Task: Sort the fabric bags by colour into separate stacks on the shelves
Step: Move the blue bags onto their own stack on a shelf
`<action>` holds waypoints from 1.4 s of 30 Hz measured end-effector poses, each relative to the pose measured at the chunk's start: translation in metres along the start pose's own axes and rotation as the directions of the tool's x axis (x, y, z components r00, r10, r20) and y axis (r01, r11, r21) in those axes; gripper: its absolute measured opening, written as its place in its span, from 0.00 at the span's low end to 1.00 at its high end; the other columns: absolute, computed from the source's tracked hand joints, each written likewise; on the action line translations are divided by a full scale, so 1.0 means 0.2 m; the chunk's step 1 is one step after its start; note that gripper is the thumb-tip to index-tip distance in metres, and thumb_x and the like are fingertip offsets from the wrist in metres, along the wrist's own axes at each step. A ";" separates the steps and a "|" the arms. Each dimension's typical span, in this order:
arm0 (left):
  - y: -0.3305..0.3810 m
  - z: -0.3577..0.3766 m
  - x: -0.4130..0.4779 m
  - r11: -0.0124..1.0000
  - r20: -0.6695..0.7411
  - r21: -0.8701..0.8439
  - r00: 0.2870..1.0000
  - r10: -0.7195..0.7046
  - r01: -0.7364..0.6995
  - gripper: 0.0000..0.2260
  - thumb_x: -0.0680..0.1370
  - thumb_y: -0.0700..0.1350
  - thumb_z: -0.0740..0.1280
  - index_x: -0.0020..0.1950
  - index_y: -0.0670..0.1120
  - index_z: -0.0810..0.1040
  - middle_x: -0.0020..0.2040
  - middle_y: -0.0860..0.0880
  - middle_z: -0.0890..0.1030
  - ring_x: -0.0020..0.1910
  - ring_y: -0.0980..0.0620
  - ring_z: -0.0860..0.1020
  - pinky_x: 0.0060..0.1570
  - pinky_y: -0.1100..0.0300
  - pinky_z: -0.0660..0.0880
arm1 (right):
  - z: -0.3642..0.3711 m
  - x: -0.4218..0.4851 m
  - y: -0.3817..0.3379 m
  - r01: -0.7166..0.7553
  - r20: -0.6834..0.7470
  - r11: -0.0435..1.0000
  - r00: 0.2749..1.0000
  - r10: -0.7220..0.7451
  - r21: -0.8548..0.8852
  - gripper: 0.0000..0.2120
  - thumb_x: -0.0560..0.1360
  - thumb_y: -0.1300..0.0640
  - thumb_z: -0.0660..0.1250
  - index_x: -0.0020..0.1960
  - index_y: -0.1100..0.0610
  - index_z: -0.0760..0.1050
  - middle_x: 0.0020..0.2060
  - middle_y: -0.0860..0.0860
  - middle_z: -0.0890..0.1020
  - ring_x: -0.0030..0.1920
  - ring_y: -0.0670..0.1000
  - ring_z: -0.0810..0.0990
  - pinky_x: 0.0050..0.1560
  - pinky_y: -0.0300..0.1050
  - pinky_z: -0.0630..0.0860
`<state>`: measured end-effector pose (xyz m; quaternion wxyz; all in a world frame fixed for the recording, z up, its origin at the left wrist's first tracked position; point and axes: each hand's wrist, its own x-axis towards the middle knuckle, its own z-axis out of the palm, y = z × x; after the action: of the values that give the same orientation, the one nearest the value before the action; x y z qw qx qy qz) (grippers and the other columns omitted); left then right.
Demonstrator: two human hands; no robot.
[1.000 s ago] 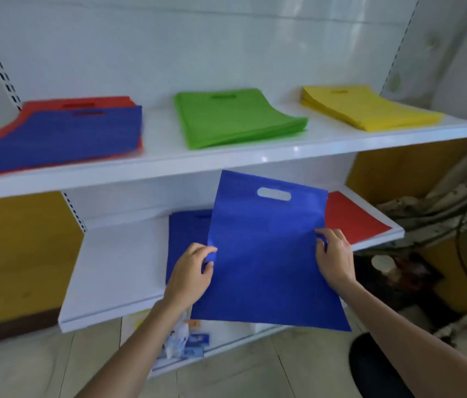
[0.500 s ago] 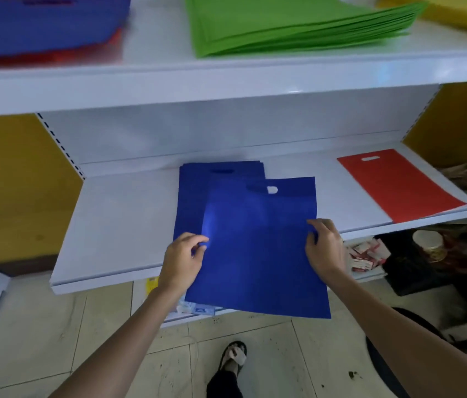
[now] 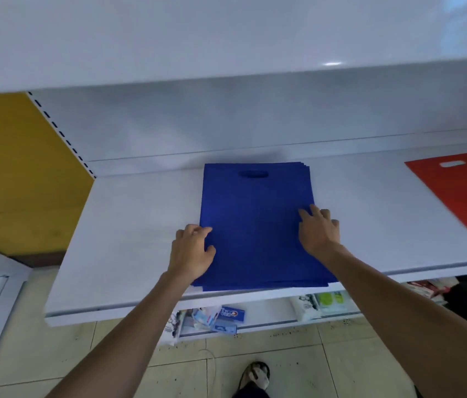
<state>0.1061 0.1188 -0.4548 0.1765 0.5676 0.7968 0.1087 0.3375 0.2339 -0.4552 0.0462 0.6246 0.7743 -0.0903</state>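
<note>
I note a stack of flat royal-blue fabric bags lying mid-shelf on the white lower shelf, reaching its front edge. Right hand: fingers spread on the stack's right edge. Left hand: fingers bent at its left edge, thumb on top; I cannot tell any pinch.

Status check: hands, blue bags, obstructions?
Left hand at left edge of blue stack, right hand pressing its top. Stack flat on shelf. Red bag apart at right; nothing blocking.

Matt cloth blue bags — glossy white shelf
</note>
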 end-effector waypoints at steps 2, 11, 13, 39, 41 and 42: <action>0.01 -0.01 0.02 0.999 0.036 0.032 0.999 -0.033 0.032 0.20 0.79 0.46 0.60 0.71 0.49 0.66 0.68 0.46 0.66 0.65 0.45 0.65 0.63 0.54 0.68 | -0.02 0.01 -0.02 -0.033 0.065 0.996 0.997 0.038 -0.082 0.20 0.80 0.56 0.54 0.71 0.54 0.60 0.71 0.57 0.59 0.70 0.58 0.59 0.66 0.54 0.62; 0.14 -0.22 -0.30 0.996 0.005 -0.074 0.999 0.046 -0.046 0.15 0.78 0.43 0.61 0.65 0.48 0.73 0.62 0.45 0.70 0.57 0.47 0.74 0.57 0.56 0.72 | -0.30 -0.42 -0.03 0.079 -0.144 0.973 0.988 -0.048 0.217 0.20 0.78 0.61 0.56 0.70 0.59 0.63 0.62 0.56 0.71 0.60 0.57 0.71 0.54 0.50 0.72; 0.20 -0.29 -0.45 0.992 -0.011 -0.091 0.996 0.083 -0.084 0.14 0.78 0.43 0.61 0.64 0.48 0.74 0.61 0.46 0.72 0.56 0.48 0.75 0.55 0.58 0.72 | -0.39 -0.58 -0.02 0.112 -0.193 0.965 0.979 -0.066 0.237 0.21 0.77 0.61 0.56 0.70 0.59 0.63 0.61 0.56 0.72 0.58 0.57 0.74 0.51 0.49 0.73; 0.16 -1.89 -0.85 0.938 -0.685 -0.070 0.699 0.203 -0.340 0.09 0.73 0.38 0.64 0.50 0.46 0.81 0.47 0.48 0.80 0.46 0.49 0.78 0.49 0.54 0.75 | -1.80 -0.92 -0.72 0.347 -0.630 0.915 0.762 -0.148 0.205 0.16 0.75 0.58 0.60 0.62 0.58 0.70 0.53 0.56 0.81 0.53 0.60 0.78 0.46 0.48 0.72; 0.00 -2.00 -0.74 0.968 -0.715 -0.064 0.688 0.126 -0.243 0.09 0.73 0.39 0.64 0.51 0.45 0.80 0.49 0.46 0.80 0.49 0.46 0.78 0.51 0.54 0.73 | -1.81 -0.83 -0.85 0.349 -0.601 0.901 0.788 -0.133 0.259 0.17 0.75 0.57 0.60 0.63 0.58 0.70 0.55 0.56 0.80 0.55 0.59 0.77 0.49 0.48 0.72; -0.08 -2.05 -0.68 0.986 -0.710 -0.052 0.700 0.075 -0.159 0.10 0.73 0.41 0.65 0.53 0.44 0.80 0.51 0.44 0.80 0.51 0.44 0.77 0.53 0.53 0.73 | -1.81 -0.78 -0.90 0.350 -0.592 0.893 0.797 -0.124 0.284 0.17 0.75 0.57 0.61 0.63 0.59 0.70 0.55 0.57 0.79 0.56 0.59 0.76 0.50 0.48 0.72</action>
<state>-0.0332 -0.0031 -0.0646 -0.1179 0.5218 0.7586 0.3720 0.2105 0.1194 -0.0562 -0.3155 0.5159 0.7944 -0.0566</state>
